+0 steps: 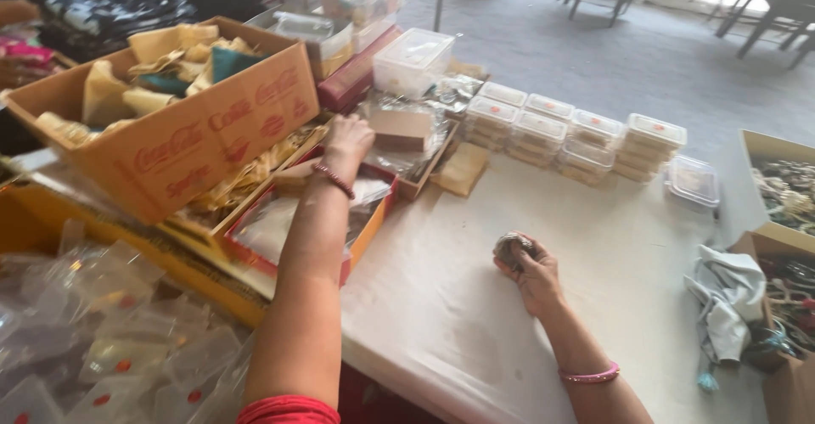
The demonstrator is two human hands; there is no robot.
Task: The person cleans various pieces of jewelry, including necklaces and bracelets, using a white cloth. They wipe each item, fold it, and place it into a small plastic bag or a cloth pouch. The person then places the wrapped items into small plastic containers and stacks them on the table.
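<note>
My left hand (346,138) reaches forward over a red and yellow tray (367,230) of clear plastic packets, its fingers curled at the edge of a cardboard box (170,157) filled with gold and teal cloth pieces; whether it grips anything is hidden. My right hand (528,267) rests on the white table cover (475,305), closed around a small round grey-gold object (510,247). I wear a beaded bracelet on the left wrist and a pink bangle on the right.
Stacks of clear lidded containers (577,135) line the far side of the table. A grey cloth (730,301) and boxes of jewellery (785,190) sit at the right. Loose plastic packets (110,339) pile at the lower left. Chairs stand in the background.
</note>
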